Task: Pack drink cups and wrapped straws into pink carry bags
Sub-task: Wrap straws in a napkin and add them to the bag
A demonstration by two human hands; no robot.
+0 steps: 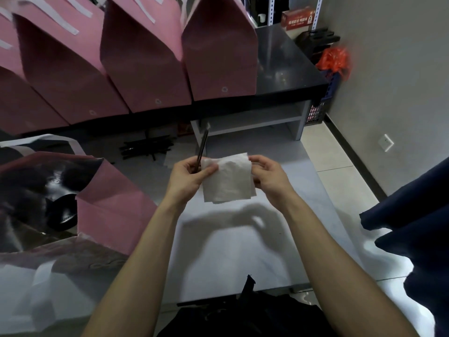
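Head view: both hands pinch napkins, left adds straw.

Behind the left hand, the lower end of the dark straw is hidden by the fingers and the napkins. Left of that hand, the open pink bag runs off the picture's left edge, and of the cup inside it only a dark rounded part shows. Far beyond both hands, the 4 closed bags are cut off at the top edge, and the print on the red box is too small to read.
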